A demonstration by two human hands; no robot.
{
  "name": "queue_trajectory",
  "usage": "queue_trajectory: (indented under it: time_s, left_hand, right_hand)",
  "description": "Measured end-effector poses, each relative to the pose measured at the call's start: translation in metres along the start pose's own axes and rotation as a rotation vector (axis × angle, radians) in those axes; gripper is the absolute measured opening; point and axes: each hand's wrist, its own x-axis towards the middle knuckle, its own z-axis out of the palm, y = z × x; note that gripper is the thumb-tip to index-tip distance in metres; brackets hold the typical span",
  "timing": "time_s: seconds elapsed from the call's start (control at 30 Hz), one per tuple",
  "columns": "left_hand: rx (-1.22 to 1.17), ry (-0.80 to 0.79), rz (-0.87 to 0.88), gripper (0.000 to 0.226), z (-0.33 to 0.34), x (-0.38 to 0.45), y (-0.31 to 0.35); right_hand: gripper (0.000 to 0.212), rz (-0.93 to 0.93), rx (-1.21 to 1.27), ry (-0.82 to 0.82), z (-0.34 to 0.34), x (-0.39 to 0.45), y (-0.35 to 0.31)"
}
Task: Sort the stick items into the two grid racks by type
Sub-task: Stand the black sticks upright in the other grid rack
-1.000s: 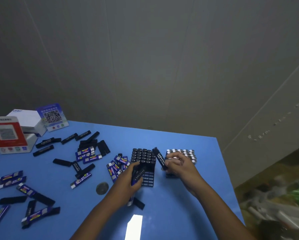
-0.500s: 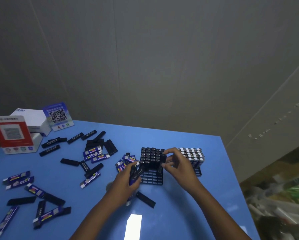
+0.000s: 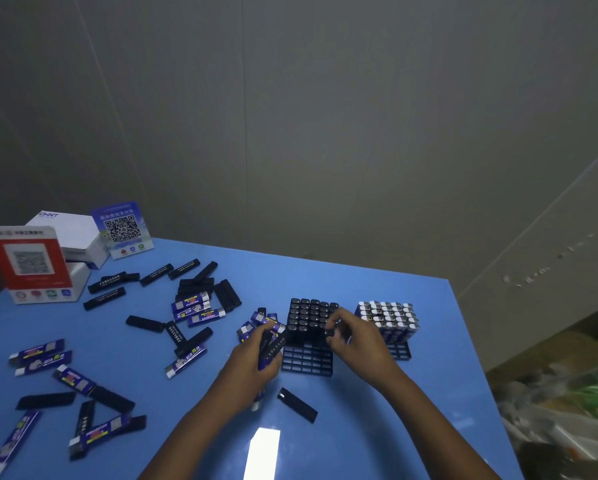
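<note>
My right hand (image 3: 354, 336) pinches a black stick (image 3: 329, 332) at the black rack (image 3: 308, 362); left hand (image 3: 256, 362) grips spares (image 3: 271, 348). Misaligned, it could jam or tip neighbours.

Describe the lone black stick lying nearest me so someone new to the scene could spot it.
Start at the black grid rack in the middle of the blue table, between the two hands. Come straight toward the near edge: the black stick lies flat and alone, angled. No other stick touches it, unlike the piles further left.

Only "CHNT" reads, printed on the white box (image 3: 69, 233).
</note>
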Motion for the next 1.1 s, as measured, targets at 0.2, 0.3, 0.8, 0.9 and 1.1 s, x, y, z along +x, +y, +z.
queue_trajectory:
  time_s: [0.2,0.3,0.8,0.9,1.1]
  left_hand:
    - [-0.023,0.006,0.007,0.049,-0.004,0.004,-0.003]
    - [-0.023,0.005,-0.003,0.052,-0.004,0.005,-0.005]
    - [-0.054,0.025,-0.018,0.056,-0.010,0.009,-0.020]
    - [-0.056,0.026,-0.017,0.055,-0.011,0.010,-0.020]
    - [-0.057,0.021,-0.013,0.056,-0.010,0.010,-0.018]
  right_hand:
    - [0.019,-0.046,-0.253,-0.021,0.007,0.011,-0.001]
    - [0.022,-0.073,-0.314,-0.016,0.011,0.015,0.001]
    - [0.027,-0.097,-0.396,-0.029,0.029,0.029,0.003]
    - [0.021,-0.138,-0.444,-0.030,0.029,0.031,0.001]
    - [0.012,-0.168,-0.539,-0.048,0.033,0.034,0.004]
